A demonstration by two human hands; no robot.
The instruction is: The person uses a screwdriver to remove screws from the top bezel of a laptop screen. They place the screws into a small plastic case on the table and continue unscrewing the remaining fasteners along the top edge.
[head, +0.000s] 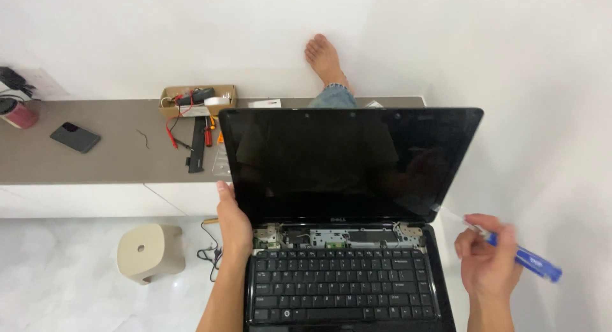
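Observation:
An open black laptop (pixel 347 243) fills the middle of the head view, screen dark and upright. The cover strip above its keyboard (pixel 341 287) is off, baring the hinges and metal parts (pixel 338 235). My left hand (pixel 233 223) grips the laptop's left edge at the hinge. My right hand (pixel 488 255) is off to the right of the laptop, closed around a blue-handled screwdriver (pixel 532 262) whose thin shaft points up-left toward the right hinge corner.
A long grey-brown shelf (pixel 115 157) runs behind the laptop with a dark phone (pixel 75 137), a cardboard box of tools (pixel 197 97), red-handled tools (pixel 205 131) and a red roll (pixel 19 113). A beige stool (pixel 150 249) stands on the white floor. A bare foot (pixel 325 58) shows above the screen.

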